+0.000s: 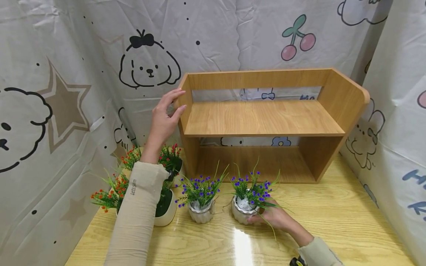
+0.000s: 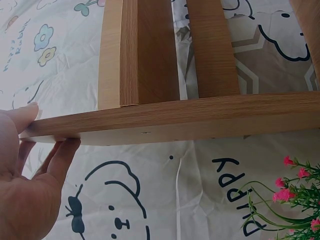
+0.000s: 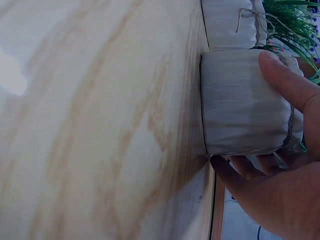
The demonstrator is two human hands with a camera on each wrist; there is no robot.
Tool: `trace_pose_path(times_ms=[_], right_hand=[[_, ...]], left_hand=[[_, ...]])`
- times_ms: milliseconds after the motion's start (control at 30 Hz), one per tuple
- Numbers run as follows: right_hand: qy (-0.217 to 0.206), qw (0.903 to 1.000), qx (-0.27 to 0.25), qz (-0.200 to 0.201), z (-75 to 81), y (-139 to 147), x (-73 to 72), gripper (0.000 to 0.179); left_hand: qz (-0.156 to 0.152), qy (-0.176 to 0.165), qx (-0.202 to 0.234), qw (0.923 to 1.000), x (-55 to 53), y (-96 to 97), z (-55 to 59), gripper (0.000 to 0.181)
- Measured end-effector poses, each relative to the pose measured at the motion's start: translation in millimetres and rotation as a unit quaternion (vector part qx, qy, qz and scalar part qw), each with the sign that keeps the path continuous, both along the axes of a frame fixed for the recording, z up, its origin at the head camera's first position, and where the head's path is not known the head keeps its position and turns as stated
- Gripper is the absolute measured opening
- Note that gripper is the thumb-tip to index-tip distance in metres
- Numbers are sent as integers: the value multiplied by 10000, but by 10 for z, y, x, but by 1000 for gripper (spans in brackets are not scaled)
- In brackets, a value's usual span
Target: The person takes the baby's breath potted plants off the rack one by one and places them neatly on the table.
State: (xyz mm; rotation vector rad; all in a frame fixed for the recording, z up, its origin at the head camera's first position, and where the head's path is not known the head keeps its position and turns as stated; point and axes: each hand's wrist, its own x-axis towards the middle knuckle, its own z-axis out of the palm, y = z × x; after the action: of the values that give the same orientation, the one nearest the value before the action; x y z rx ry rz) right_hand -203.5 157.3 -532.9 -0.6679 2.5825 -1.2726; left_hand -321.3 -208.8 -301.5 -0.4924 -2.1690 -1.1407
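A two-tier wooden shelf (image 1: 263,117) stands at the back of the table. My left hand (image 1: 164,115) grips the upper front edge of its left side panel; in the left wrist view, thumb and fingers lie on opposite faces of that panel (image 2: 190,116). With my right hand (image 1: 279,218) I hold a pale fluted pot (image 1: 240,215) of purple artificial flowers by its right side. The right wrist view shows the thumb near the rim of this pot (image 3: 245,102) and fingers around its other side. A matching purple-flowered pot (image 1: 201,214) stands just left of it.
Left of the shelf, partly behind my left forearm, are several potted plants: a red-orange one (image 1: 111,194), a pinkish-red one (image 1: 170,157) and a white oval pot (image 1: 166,216). Printed cloth (image 1: 213,40) hangs behind and beside the wooden table (image 1: 349,221).
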Motion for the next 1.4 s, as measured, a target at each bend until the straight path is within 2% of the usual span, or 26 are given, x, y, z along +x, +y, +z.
trace_pose_path(times_ms=[333,533,800,867,933,1033,1100,1167,1267,1333,1400], right_hand=[[28,9997,178,-137,-1,16,18,70],[405,9983,417,52,-18,49,34,70],[95,9990,381,-216,-9,41,28,80],[-9,9997,209,-89,-5,39,8,79],[-109,9997,-202,121,2,43,-26,76],[-497,9949,-834,272,55,87,-80,73],[-569,9921,-1058,346,112,153,-110,80],[-533,9927,-1015,370,183,245,-131,89],[-32,9965,-715,441,289,411,-162,97],[330,9977,-446,392,378,533,-186,94],[662,9974,-128,242,482,657,-211,88]], left_hand=[[35,-57,-51,10000,-7,20,3,40],[38,-79,-70,9999,-18,43,-14,41],[-101,69,6,9999,-35,45,-13,40],[-127,98,22,9999,-25,33,-20,40],[-112,58,13,9999,-11,13,-30,42],[-112,-101,-49,9999,28,-21,-47,46],[-127,-251,-180,9994,67,-47,-57,52],[-143,-376,-418,9983,123,-81,-60,59],[-17,-487,-1077,9930,224,-168,-67,69],[176,-558,-1671,9842,309,-251,-80,73],[395,-628,-2305,9702,401,-354,-108,76]])
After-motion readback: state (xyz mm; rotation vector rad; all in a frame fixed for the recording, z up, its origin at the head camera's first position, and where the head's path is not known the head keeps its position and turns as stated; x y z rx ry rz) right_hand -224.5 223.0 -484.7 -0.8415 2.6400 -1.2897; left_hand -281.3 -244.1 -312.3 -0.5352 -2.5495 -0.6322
